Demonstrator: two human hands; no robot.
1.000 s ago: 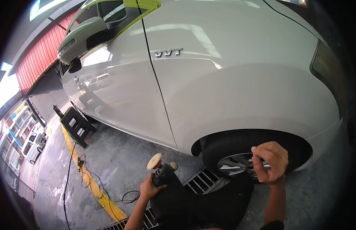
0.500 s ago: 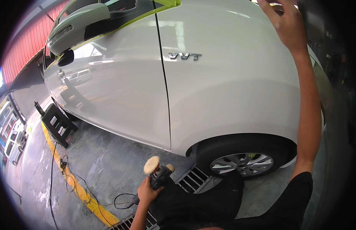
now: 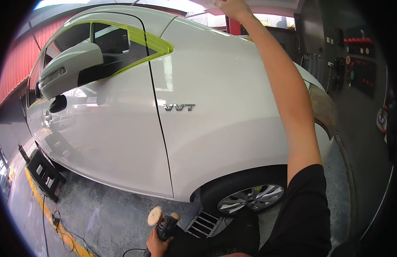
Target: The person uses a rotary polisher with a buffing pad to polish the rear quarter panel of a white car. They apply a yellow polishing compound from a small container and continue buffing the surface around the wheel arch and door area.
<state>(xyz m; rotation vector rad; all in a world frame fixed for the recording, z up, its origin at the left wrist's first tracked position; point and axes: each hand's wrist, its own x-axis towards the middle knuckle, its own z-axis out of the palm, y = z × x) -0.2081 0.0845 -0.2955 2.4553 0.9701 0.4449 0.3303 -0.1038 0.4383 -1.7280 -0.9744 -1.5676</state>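
Note:
My left hand (image 3: 157, 244) is closed around a small dark handheld polisher (image 3: 167, 229), low in front of me by my dark-clothed leg. Its round cream pad (image 3: 155, 216) points up, and a second small pad end shows beside it. My right arm reaches far up across the front of a white car (image 3: 224, 94). At the top edge my right hand (image 3: 233, 7) is partly cut off, so its fingers are mostly hidden. Yellow-green masking tape (image 3: 157, 45) borders the car's side windows. A chrome letter badge (image 3: 179, 107) sits on the fender.
The front wheel (image 3: 252, 199) stands beside a metal floor grate (image 3: 203, 222). A black step stool (image 3: 45, 174) with a bottle on it is at the left, near cables (image 3: 63, 231) and a yellow floor line (image 3: 38, 197). Tools hang on the dark right wall (image 3: 361, 64).
The view has tilted up, bringing the windows, roof and right wall into sight. My right arm now reaches further up and left. My left hand still holds the polisher low.

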